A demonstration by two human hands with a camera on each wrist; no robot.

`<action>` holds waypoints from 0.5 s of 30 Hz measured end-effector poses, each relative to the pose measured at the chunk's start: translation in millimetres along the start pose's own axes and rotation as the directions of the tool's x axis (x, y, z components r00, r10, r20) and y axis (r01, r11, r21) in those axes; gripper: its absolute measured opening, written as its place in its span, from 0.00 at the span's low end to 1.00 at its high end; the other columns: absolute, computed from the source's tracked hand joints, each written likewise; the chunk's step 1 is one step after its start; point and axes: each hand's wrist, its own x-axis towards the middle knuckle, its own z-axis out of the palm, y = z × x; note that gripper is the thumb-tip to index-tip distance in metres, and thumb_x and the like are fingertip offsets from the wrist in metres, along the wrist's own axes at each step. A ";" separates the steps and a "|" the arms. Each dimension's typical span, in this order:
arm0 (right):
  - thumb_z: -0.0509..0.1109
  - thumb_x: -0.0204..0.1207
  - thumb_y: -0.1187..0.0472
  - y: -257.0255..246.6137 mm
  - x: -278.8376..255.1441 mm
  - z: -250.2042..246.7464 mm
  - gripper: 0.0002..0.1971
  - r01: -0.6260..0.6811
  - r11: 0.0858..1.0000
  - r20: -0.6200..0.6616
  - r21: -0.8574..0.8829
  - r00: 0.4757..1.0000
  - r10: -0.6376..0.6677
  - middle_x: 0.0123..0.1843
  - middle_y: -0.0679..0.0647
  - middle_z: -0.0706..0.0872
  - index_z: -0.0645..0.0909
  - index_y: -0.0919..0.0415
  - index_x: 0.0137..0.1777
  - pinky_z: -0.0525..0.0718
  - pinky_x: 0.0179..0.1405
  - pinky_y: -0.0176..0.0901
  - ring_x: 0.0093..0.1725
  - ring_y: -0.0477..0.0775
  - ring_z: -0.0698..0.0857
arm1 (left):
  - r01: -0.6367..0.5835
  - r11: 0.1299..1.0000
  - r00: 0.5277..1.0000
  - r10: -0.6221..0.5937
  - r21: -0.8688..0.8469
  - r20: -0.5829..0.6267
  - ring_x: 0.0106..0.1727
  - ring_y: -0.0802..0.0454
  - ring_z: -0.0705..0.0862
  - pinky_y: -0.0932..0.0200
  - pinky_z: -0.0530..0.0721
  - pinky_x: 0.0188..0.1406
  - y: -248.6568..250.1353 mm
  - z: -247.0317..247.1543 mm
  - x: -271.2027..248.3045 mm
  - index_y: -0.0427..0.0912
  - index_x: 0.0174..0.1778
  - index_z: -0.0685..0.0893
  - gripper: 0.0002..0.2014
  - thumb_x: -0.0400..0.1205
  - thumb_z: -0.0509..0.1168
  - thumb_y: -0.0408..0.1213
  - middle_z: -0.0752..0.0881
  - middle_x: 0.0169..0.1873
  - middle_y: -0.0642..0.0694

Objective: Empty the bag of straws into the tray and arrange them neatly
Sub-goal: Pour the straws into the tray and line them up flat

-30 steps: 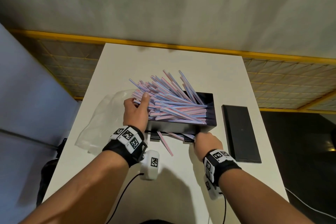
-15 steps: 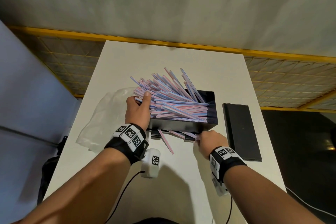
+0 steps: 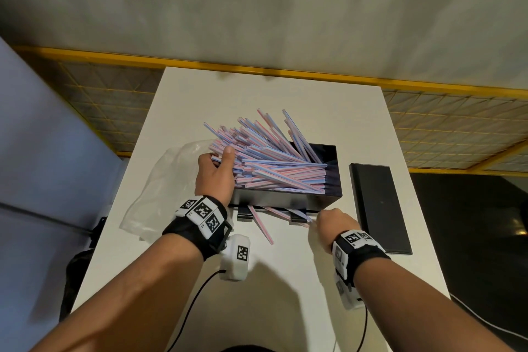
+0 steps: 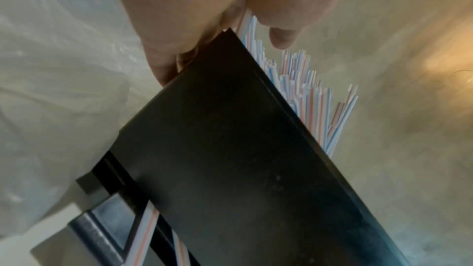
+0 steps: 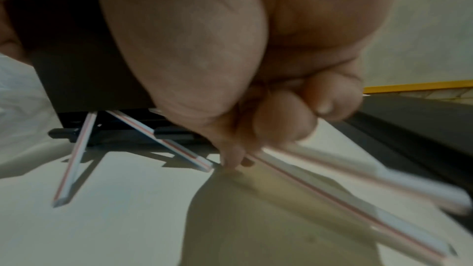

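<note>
A black tray (image 3: 285,198) stands mid-table, heaped with pink-and-blue striped straws (image 3: 274,163) that fan out over its left end. My left hand (image 3: 218,158) grips that left end, thumb on the straws and fingers curled behind the wall; the left wrist view shows the tray wall (image 4: 230,149) and straw tips (image 4: 307,88). My right hand (image 3: 319,216) pinches a few loose straws (image 5: 332,189) at the tray's front right foot. Other loose straws (image 3: 261,226) stick out from under the tray (image 5: 76,58) onto the table. The clear plastic bag (image 3: 160,186) lies flat and empty at the left.
A flat black lid (image 3: 380,203) lies on the white table (image 3: 285,280) right of the tray. The table's far edge meets a yellow-framed grid floor. A blue surface stands along the left. Cables run from both wrist cameras.
My right hand has drawn slightly right and back with the pinched straws. My left hand stays on the tray's left end.
</note>
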 end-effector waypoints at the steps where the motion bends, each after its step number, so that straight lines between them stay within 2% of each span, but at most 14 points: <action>1: 0.56 0.84 0.64 7.2 -0.6 0.7 0.17 -0.014 1.000 0.023 -0.017 1.000 0.015 0.67 0.61 0.84 0.80 0.61 0.68 0.82 0.59 0.51 0.65 0.64 0.85 | 0.001 1.000 1.000 -0.001 -0.003 -0.001 0.56 0.39 0.82 0.46 0.78 0.64 0.2 0.1 -0.6 0.38 0.62 0.75 0.23 0.87 0.60 0.57 0.82 0.51 0.44; 5: 0.57 0.83 0.65 30.6 -6.6 -0.8 0.17 -0.037 0.999 0.074 -0.008 0.997 0.037 0.65 0.60 0.85 0.81 0.61 0.66 0.84 0.58 0.50 0.62 0.62 0.86 | 0.006 1.000 1.000 -0.006 -0.021 -0.002 0.57 0.38 0.83 0.45 0.79 0.64 0.6 0.1 -0.5 0.40 0.59 0.75 0.21 0.87 0.60 0.56 0.83 0.50 0.43; 7: 0.61 0.82 0.62 34.0 -11.5 -3.0 0.13 0.003 0.999 0.074 0.044 0.997 -0.006 0.58 0.59 0.87 0.85 0.60 0.60 0.86 0.53 0.48 0.55 0.62 0.88 | 0.009 0.999 1.000 -0.009 -0.032 -0.009 0.57 0.38 0.83 0.44 0.80 0.65 1.0 0.7 -0.4 0.41 0.58 0.74 0.21 0.87 0.60 0.57 0.84 0.51 0.42; 9: 0.66 0.81 0.59 31.3 -19.1 -9.9 0.10 0.097 0.991 0.057 0.086 0.993 -0.102 0.47 0.57 0.85 0.88 0.59 0.54 0.84 0.48 0.45 0.48 0.62 0.87 | 0.023 0.998 1.000 -0.024 -0.065 -0.019 0.57 0.37 0.84 0.43 0.80 0.65 1.6 1.4 -0.3 0.40 0.61 0.75 0.23 0.86 0.60 0.59 0.85 0.52 0.41; 11: 0.69 0.81 0.57 24.2 -29.4 -24.2 0.08 0.213 0.968 -0.007 0.132 0.977 -0.214 0.39 0.55 0.82 0.89 0.57 0.47 0.82 0.43 0.45 0.44 0.62 0.85 | 0.038 0.994 0.999 -0.040 -0.100 -0.021 0.56 0.39 0.84 0.47 0.80 0.62 3.1 1.0 -1.3 0.40 0.63 0.76 0.26 0.86 0.59 0.61 0.84 0.52 0.43; 13: 0.69 0.82 0.55 13.4 -43.6 -47.4 0.11 0.324 0.935 -0.121 0.141 0.943 -0.309 0.31 0.53 0.78 0.84 0.56 0.39 0.75 0.37 0.44 0.37 0.60 0.79 | 0.037 0.987 0.999 -0.041 -0.155 -0.020 0.56 0.40 0.85 0.46 0.82 0.62 6.8 -0.3 -2.7 0.40 0.62 0.77 0.30 0.81 0.59 0.66 0.85 0.50 0.45; 15: 0.67 0.83 0.53 2.5 -59.4 -75.3 0.15 0.405 0.910 -0.259 0.088 0.892 -0.372 0.27 0.49 0.72 0.77 0.53 0.34 0.70 0.34 0.45 0.35 0.59 0.74 | 0.022 0.981 0.999 -0.027 -0.191 -0.021 0.56 0.41 0.86 0.44 0.83 0.63 10.1 -2.6 -3.7 0.41 0.62 0.79 0.35 0.76 0.57 0.70 0.86 0.50 0.45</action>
